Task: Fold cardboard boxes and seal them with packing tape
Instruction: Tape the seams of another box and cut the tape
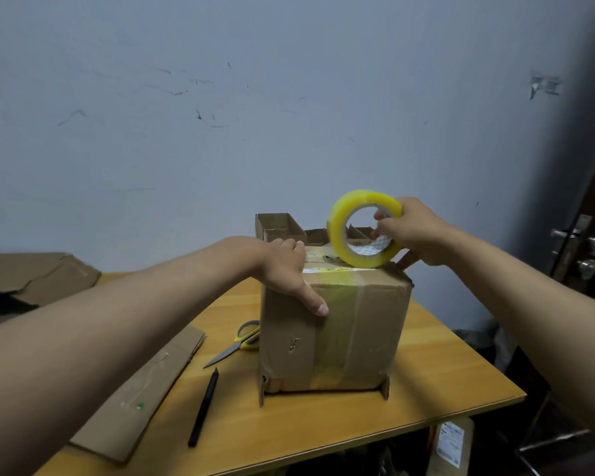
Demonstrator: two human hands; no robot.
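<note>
Tape roll (364, 228) atop sealed box (334, 331), R hand (416, 235)

Tape roll (364, 229) on the box (334, 334); scissors (236, 343), pen (204, 407) left; perhaps trays (279, 226) behind.

No text could be read: print on the tape roll's (364, 228) core and the white label (450, 441) below the table (426, 383) was too blurred.
</note>
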